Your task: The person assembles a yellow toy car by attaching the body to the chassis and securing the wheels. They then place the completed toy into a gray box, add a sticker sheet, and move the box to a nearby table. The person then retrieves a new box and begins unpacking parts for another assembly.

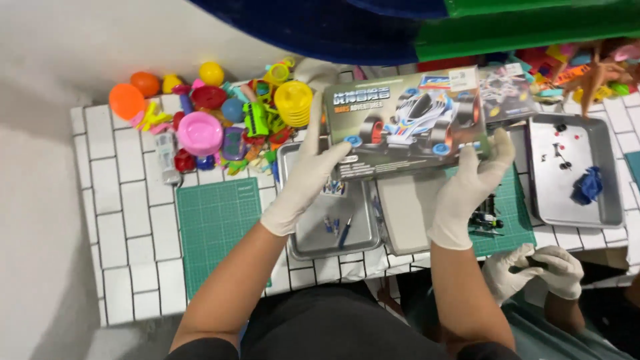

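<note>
We hold a flat grey toy-car box (407, 123) up between our two gloved hands, above the white tiled surface (127, 200). Our left hand (303, 177) clasps its left end, fingers spread up the front face and the thumb out of sight behind; our right hand (470, 190) grips the lower right corner the same way. The box looks like thin card with a glossy print, so we judge it light and fairly stiff, but slick under gloves and easy to dent at the middle; the short ends and corners, where we have it now, seem the firmest hold. Just below our left hand lies a steel tray (300, 243) with small parts; beyond its fingertips sits a heap of bright plastic toys (227, 120). Beside our right forearm, another person's gloved hands (540, 270) are clasped.
</note>
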